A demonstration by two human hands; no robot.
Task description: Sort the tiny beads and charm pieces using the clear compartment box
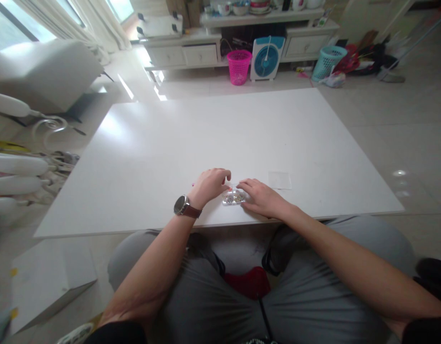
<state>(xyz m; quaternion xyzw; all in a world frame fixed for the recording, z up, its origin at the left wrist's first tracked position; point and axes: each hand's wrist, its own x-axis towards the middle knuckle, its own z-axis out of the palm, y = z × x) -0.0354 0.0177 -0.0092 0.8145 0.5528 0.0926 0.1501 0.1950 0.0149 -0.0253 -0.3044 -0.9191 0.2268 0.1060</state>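
Observation:
A small clear plastic box [233,202] with compartments sits near the front edge of the white table, holding small shiny metal-looking pieces too small to name. My right hand [262,198] grips its right side, thumb at the near side and fingers at the far side. Over the box's left back part, my left hand [210,184] is bent down with fingers curled and tips close together. Whatever those tips hold, if anything, is too small to tell. A thin clear square lid-like piece [279,180] lies flat beyond my right hand. A wristwatch [181,205] is on my left wrist.
The white table [206,134] stretches ahead; its near edge is just in front of my lap. On the floor beyond stand a pink basket [239,68], a blue-and-white fan [266,58] and a light blue basket [327,63]. White chairs [17,165] line the left.

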